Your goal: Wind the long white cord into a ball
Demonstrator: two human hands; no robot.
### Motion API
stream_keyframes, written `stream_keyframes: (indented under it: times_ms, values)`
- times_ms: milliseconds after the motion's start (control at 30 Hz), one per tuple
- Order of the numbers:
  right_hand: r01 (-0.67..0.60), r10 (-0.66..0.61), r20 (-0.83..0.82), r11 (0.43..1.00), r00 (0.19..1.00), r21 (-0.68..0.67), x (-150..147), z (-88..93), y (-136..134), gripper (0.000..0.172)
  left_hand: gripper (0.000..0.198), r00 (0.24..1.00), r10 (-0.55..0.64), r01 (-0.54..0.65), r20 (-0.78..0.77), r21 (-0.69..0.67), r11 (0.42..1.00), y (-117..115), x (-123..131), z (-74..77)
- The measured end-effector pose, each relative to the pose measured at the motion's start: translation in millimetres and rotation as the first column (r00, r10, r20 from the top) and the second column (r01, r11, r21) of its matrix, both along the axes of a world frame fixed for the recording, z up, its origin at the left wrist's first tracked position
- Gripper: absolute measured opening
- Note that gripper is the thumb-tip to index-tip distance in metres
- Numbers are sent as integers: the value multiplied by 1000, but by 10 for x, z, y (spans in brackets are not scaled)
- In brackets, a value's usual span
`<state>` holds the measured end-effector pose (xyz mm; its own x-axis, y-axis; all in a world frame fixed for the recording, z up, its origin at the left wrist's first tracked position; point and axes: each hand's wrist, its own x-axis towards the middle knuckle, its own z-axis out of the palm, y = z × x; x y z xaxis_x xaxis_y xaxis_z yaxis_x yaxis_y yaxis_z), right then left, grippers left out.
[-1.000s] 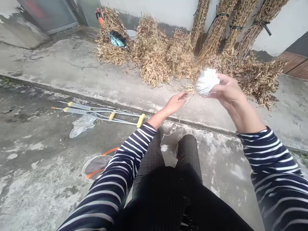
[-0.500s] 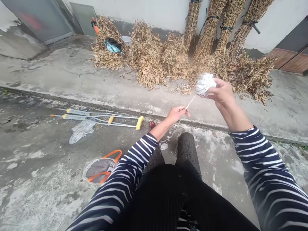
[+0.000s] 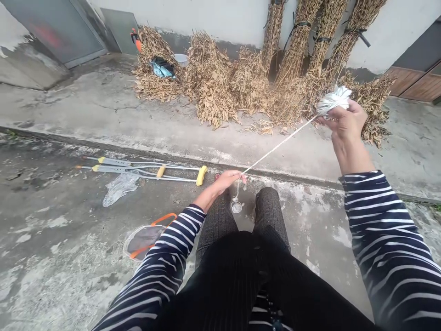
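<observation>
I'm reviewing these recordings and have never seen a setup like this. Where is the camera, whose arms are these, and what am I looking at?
There is no machine here: you are seeing a person's two bare hands, filmed by a camera worn on the head, looking forward and down. The right hand holds a ball of white cord. A straight strand runs from it to the left hand, whose fingers hold it. On the concrete ground lie a pair of crutches, crumpled clear plastic and a bag with orange handles. Beyond them are heaps of dried plants, and tied bundles stand against the wall.
</observation>
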<state>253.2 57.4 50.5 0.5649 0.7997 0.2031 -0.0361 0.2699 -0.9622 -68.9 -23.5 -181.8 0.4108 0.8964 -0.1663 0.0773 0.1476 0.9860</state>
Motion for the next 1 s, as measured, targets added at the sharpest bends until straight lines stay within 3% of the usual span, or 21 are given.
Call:
stream_keyframes:
  times_ms: [100,267,333,400,467,567,667,800,1000]
  values:
    - [18,-18,-9,999,1000,35,89,162,-45,38,33,993,10,-8,-121,11,1000,96,-126,-52]
    - [-134,112,127,975,986,178,65,366,-255,38,14,915,146,-127,-375,75,989,387,-91,-55]
    - [-243,214,196,960,957,140,-50,369,-356,41,30,892,215,-182,-398,119,976,493,43,25]
    - [-366,351,238,930,906,24,-213,312,-438,43,48,927,249,-216,-281,143,966,564,256,185]
    - [-471,481,244,876,842,-102,-392,205,-482,44,56,969,244,-239,-26,127,963,594,517,418]
    - [-563,596,208,802,775,-199,-613,3,-469,45,55,927,166,-207,337,89,974,576,876,792]
    - [-571,604,159,794,781,-210,-707,-153,-406,45,40,890,125,-171,439,65,983,502,1065,1001]
    - [-482,495,179,869,851,-113,-631,-255,-327,46,20,924,123,-138,362,15,990,343,1052,914]
    - [-299,312,364,950,877,-93,-408,-561,-197,40,21,952,62,-37,301,-89,995,125,838,697]
